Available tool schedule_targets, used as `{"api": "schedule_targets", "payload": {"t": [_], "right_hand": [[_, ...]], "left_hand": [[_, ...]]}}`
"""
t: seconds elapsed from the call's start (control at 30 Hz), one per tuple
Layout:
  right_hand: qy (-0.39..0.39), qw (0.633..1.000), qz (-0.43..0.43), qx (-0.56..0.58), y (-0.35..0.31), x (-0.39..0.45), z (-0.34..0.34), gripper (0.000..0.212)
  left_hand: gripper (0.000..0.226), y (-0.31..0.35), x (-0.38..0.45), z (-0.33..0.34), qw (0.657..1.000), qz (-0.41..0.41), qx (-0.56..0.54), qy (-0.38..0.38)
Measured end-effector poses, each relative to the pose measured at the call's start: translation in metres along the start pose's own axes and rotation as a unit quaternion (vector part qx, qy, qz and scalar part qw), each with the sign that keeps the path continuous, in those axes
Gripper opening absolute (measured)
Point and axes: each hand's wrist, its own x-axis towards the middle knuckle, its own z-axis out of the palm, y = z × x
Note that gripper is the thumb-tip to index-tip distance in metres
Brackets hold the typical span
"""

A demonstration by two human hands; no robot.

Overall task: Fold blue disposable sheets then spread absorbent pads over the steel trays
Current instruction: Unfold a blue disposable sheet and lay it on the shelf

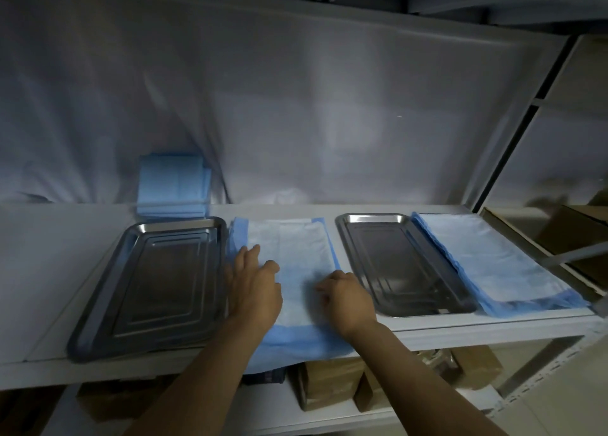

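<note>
Two bare steel trays lie on a white shelf: a wide one (154, 281) at the left and a narrower one (401, 264) right of centre. Between them a white absorbent pad with blue edging (289, 244) lies flat, its near edge hanging over the shelf front. My left hand (253, 287) rests palm-down on the pad's left side with fingers spread. My right hand (345, 295) sits on the pad's right side, fingers curled against the material. A second blue-edged pad (493, 258) lies spread at the far right. A stack of folded blue sheets (172, 185) leans against the back.
A white plastic sheet (296, 106) covers the back of the shelf. Grey shelf uprights (506, 133) stand at the right. Brown cardboard boxes (329, 386) fill the shelf below, and more boxes (572, 231) sit in the bay to the right.
</note>
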Motion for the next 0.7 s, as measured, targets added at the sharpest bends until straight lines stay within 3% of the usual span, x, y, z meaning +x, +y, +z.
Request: {"api": "schedule_targets", "payload": {"t": [0.13, 0.3, 0.53, 0.7], "right_hand": [[0.081, 0.995, 0.041, 0.049, 0.026, -0.005, -0.025, 0.027], [0.118, 0.981, 0.140, 0.066, 0.087, -0.015, -0.056, 0.026], [0.157, 0.952, 0.253, 0.064, 0.190, -0.025, -0.081, 0.029], [0.102, 0.949, 0.295, 0.049, 0.248, -0.024, -0.086, 0.035]], "left_hand": [[0.020, 0.040, 0.007, 0.005, 0.996, 0.056, -0.071, 0.010], [0.018, 0.112, 0.023, 0.024, 0.982, 0.116, -0.136, -0.064], [0.018, 0.210, 0.036, 0.045, 0.948, 0.054, -0.294, -0.111], [0.016, 0.257, 0.045, 0.060, 0.934, 0.033, -0.327, -0.139]]}}
